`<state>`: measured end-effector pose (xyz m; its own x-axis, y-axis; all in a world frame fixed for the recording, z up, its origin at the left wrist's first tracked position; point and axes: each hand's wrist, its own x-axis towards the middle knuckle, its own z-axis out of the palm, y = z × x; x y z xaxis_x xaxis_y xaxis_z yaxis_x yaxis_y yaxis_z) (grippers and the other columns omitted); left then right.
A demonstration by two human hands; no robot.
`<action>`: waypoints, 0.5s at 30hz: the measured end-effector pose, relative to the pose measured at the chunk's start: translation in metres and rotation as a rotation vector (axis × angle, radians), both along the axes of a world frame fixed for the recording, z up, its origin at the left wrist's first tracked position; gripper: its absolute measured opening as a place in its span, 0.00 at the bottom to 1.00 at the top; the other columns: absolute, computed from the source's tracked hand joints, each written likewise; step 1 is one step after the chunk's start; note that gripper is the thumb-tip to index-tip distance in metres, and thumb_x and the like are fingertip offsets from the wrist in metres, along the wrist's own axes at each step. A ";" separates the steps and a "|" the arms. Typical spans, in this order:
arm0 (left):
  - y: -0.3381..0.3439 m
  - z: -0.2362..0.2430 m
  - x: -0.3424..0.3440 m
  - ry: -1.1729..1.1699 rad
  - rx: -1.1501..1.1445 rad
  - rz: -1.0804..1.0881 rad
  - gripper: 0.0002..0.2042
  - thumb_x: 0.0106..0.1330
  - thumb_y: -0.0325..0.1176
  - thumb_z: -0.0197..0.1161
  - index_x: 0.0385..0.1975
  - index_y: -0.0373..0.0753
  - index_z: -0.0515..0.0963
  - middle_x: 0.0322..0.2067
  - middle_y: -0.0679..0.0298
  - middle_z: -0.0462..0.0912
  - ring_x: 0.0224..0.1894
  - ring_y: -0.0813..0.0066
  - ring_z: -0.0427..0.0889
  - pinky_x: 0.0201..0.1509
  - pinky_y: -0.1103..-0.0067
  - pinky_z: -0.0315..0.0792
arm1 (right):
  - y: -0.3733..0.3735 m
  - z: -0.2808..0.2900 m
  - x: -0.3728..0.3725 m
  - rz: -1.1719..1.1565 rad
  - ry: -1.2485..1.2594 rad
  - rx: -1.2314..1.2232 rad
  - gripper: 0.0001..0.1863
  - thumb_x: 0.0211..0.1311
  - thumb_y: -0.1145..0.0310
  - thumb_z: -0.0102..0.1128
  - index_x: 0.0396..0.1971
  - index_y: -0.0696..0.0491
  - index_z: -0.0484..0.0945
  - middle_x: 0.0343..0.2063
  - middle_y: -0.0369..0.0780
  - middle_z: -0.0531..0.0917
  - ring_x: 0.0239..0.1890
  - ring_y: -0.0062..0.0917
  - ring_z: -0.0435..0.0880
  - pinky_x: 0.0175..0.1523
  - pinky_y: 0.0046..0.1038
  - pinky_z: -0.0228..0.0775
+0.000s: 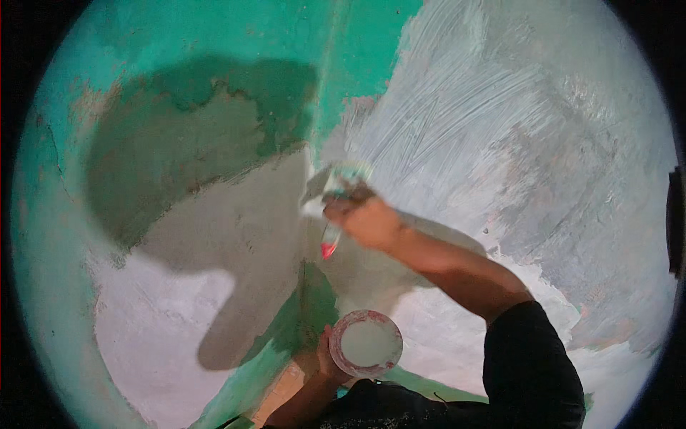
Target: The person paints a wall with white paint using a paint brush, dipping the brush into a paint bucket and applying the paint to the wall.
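My right hand (363, 213) reaches up to the corner where two walls meet, its fingers closed around a paintbrush. The brush (331, 239) has a pale handle with a red end pointing down. Its wide head, smeared with white and green, is blurred and close to the wall; whether it touches I cannot tell. Low in front of my body, my left hand (329, 357) grips the left side of a round tub of white paint (368, 343). Paint smears and reddish marks cover the tub's rim, and most of the left fingers are hidden by it.
Green paint (371, 43) covers the upper corner. Whitish-grey brushed coating (457, 107) spreads over the right wall, and a pale patch (157, 322) lies low on the left wall. My shadow (193, 143) falls across the left wall. A dark object (674, 222) stands at the right edge.
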<state>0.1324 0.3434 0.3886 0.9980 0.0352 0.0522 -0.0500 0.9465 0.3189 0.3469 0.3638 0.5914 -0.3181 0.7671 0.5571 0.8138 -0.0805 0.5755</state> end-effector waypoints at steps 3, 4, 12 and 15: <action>0.006 -0.002 -0.003 -0.023 -0.031 0.015 0.43 0.57 0.70 0.38 0.66 0.43 0.55 0.64 0.50 0.58 0.64 0.42 0.61 0.63 0.44 0.58 | 0.013 -0.004 -0.014 -0.010 0.115 -0.198 0.20 0.46 0.71 0.57 0.44 0.47 0.76 0.46 0.36 0.81 0.56 0.38 0.75 0.59 0.40 0.68; 0.006 -0.002 -0.003 -0.034 -0.046 0.008 0.42 0.57 0.69 0.38 0.66 0.43 0.55 0.64 0.50 0.58 0.64 0.42 0.61 0.63 0.44 0.58 | 0.015 0.007 -0.008 -0.011 0.344 -0.239 0.21 0.44 0.74 0.57 0.43 0.48 0.77 0.43 0.39 0.81 0.49 0.38 0.79 0.52 0.37 0.73; 0.004 -0.002 -0.007 -0.035 -0.058 0.081 0.40 0.59 0.67 0.39 0.65 0.44 0.56 0.64 0.50 0.58 0.65 0.44 0.59 0.65 0.47 0.57 | -0.002 0.144 -0.009 0.254 0.266 0.418 0.09 0.51 0.74 0.56 0.34 0.49 0.76 0.35 0.45 0.81 0.40 0.47 0.80 0.43 0.42 0.72; 0.004 -0.005 -0.009 -0.068 -0.073 0.080 0.42 0.60 0.70 0.31 0.66 0.43 0.54 0.65 0.50 0.57 0.66 0.44 0.57 0.65 0.45 0.55 | 0.021 0.095 -0.008 0.057 0.199 0.230 0.11 0.52 0.72 0.51 0.37 0.50 0.78 0.44 0.40 0.81 0.53 0.46 0.76 0.56 0.51 0.65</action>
